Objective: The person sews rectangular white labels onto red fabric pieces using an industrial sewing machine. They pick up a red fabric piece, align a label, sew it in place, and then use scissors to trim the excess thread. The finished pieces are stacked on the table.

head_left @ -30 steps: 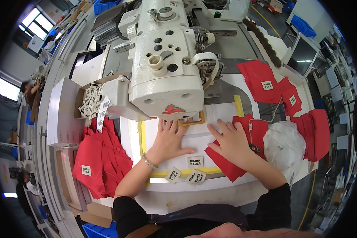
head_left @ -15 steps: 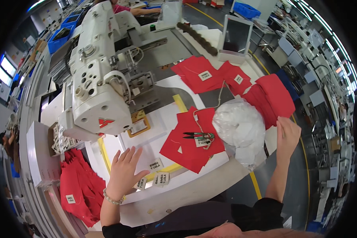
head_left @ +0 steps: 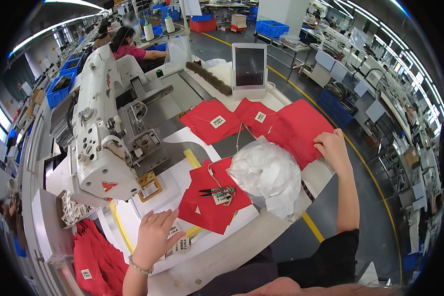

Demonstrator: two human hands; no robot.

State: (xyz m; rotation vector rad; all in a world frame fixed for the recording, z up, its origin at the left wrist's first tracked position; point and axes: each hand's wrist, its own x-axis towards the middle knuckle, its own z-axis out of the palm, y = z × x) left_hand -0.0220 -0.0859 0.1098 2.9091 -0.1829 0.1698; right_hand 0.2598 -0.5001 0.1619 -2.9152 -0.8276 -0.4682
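My left hand [head_left: 158, 232], with a beaded bracelet, is open over the white board [head_left: 133, 219] beside small printed labels [head_left: 181, 245]. My right hand [head_left: 334, 153] pinches the right edge of a stack of red fabric pieces [head_left: 301, 123]. Thread snips [head_left: 212, 191] lie on more red pieces [head_left: 218, 218] at the centre, beside a crumpled white plastic bag [head_left: 264, 175]. The white sewing machine [head_left: 98, 180] stands left, a yellow frame [head_left: 149, 193] by its head. Further labelled red pieces [head_left: 202, 123] lie behind the bag; a red pile [head_left: 96, 254] sits at lower left.
A screen on a stand [head_left: 249, 69] stands at the back, near a brown fuzzy strip [head_left: 209, 79]. A co-worker [head_left: 126, 47] in pink sits behind the machine. A label box [head_left: 71, 209] is at left, blue crates [head_left: 59, 91] farther back. A floor aisle with yellow lines runs right.
The view has swung up and right, showing more room. My right hand has left the centre pieces for the right-hand red stack and grips it; my left hand has moved back from under the machine.
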